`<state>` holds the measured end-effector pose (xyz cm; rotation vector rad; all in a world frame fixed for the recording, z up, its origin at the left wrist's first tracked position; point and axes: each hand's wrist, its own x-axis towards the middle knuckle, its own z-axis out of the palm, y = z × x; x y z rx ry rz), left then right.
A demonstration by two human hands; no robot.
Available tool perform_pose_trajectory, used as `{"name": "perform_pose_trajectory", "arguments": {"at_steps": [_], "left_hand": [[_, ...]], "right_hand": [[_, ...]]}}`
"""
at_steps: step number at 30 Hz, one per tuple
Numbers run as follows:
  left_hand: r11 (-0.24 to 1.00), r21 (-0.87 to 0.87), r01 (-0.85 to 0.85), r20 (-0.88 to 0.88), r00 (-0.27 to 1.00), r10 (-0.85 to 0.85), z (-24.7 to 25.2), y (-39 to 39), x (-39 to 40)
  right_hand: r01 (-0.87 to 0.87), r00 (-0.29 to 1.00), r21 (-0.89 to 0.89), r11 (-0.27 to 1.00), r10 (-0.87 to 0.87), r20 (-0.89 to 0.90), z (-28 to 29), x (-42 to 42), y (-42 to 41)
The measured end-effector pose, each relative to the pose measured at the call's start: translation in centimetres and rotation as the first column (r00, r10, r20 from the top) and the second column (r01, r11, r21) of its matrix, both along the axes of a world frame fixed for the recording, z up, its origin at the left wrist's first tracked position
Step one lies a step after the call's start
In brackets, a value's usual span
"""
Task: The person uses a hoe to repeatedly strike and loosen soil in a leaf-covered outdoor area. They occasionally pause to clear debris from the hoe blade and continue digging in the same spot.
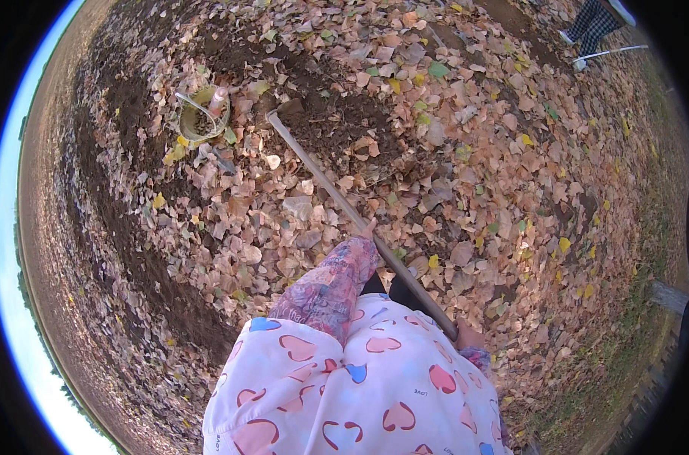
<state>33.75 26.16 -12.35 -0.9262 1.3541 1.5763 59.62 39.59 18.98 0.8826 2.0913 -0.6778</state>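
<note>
A hoe with a long wooden handle (327,183) slants across the ground in front of me. My left hand (369,228) grips the middle of the handle, below a patterned sleeve. Near the handle's butt end, beside my apron, my right hand (468,334) is closed on it. The hoe's blade (290,106) rests at the far end, on or just in a patch of dark loose soil (336,122). Soil and leaves hide part of the blade.
Left of the blade stands a basket (193,128) with a raised handle, holding a bottle (218,101) and small lumps. Dry fallen leaves (299,207) cover much of the ground. At upper right another person's legs (589,28) show beside a pale pole (611,53).
</note>
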Motion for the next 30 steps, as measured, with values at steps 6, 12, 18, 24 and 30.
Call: {"name": "perform_pose_trajectory", "arguments": {"at_steps": [6,12,18,24,30], "left_hand": [[0.941,-0.312,0.133,0.082,0.990,-0.112,-1.5,-4.6,-3.7],[0.831,-0.544,0.119,-0.342,0.873,-0.349,12.1,-2.6,-20.6],[0.981,0.182,-0.072,-0.201,0.974,0.109,15.6,-1.7,-30.3],[0.968,-0.017,0.250,0.018,0.968,-0.249,10.0,0.8,-15.2],[0.774,-0.094,0.626,0.107,0.779,-0.617,9.0,0.1,-1.2]], "right_hand": [[0.032,0.999,-0.128,0.991,-0.036,-0.031,-10.3,2.2,-7.4],[0.034,0.982,-0.196,0.980,-0.069,-0.174,-11.5,-13.7,-8.2],[0.046,0.967,-0.113,0.993,-0.073,-0.246,-2.6,-23.9,-7.4],[0.092,0.990,-0.042,0.995,-0.087,0.109,2.6,-13.7,-5.9],[0.183,0.929,0.021,0.983,-0.180,0.323,2.8,-1.4,-9.2]]}}
